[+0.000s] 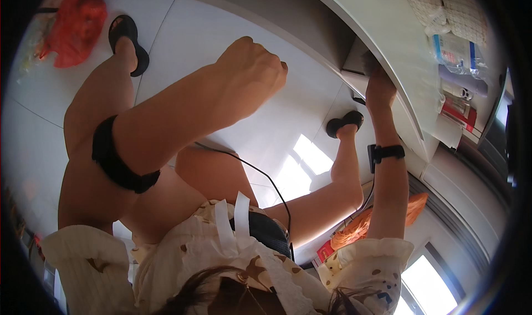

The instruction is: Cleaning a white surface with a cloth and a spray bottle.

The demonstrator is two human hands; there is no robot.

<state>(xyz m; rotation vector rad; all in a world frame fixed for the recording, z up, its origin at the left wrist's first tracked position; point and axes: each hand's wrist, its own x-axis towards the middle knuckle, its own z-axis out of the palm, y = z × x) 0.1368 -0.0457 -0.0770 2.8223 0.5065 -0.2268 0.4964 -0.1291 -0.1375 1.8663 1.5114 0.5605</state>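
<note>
My left hand (259,71) is curled into a fist over the floor, its back turned up; no object shows in it, though the inside of the palm is hidden. A black band (120,159) circles that arm. On the right, my right hand (376,71) reaches into a dark recess below the curved edge of a white tabletop (390,36). Shadow hides its fingers and whatever they touch. Close to it is a dark grey panel (355,57). A black strap with a small device (384,152) sits on the right forearm, and a black cable (257,169) runs across my lap.
On the tabletop lie a woven beige item (457,11), a clear plastic packet (457,53) and a red box (459,113). A red plastic bag (79,30) is on the tiled floor (178,44) at upper left. Orange cloth (353,229) lies lower right.
</note>
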